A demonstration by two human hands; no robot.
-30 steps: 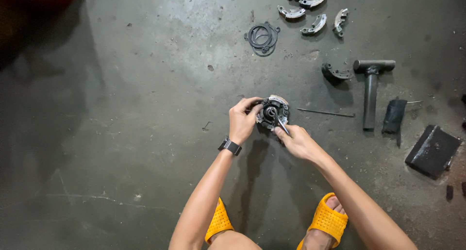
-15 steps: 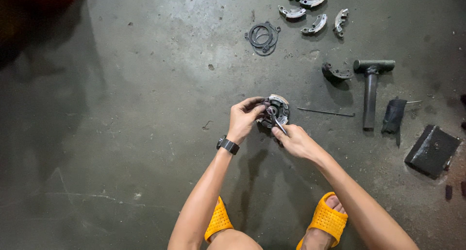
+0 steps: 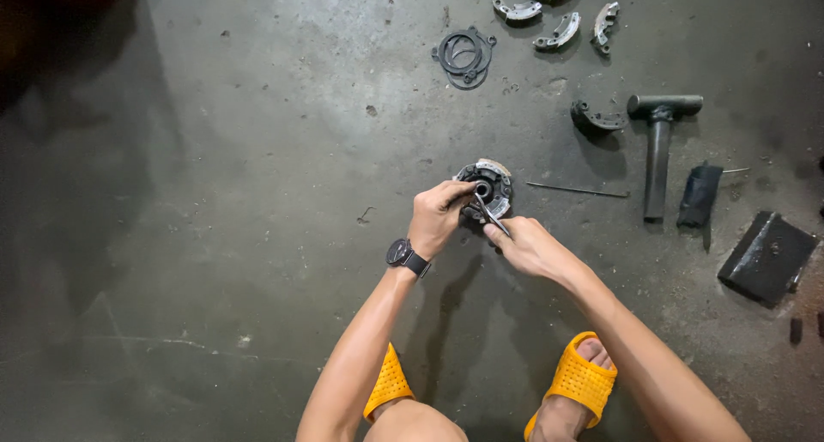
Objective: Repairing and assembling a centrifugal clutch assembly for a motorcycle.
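Evidently I'm mid-job: my left hand (image 3: 438, 219) has its fingers closed around the round metal hub (image 3: 486, 187) on the floor, my right hand (image 3: 525, 245) pinches a thin tool (image 3: 489, 212) into it, and loose curved shoes (image 3: 562, 26) lie at one o'clock.

floor (image 3: 215, 193): rough matt concrete, looking stained
round part (image 3: 489, 183): dull greasy metal
sandals (image 3: 579, 378): showing textured yellow rubber
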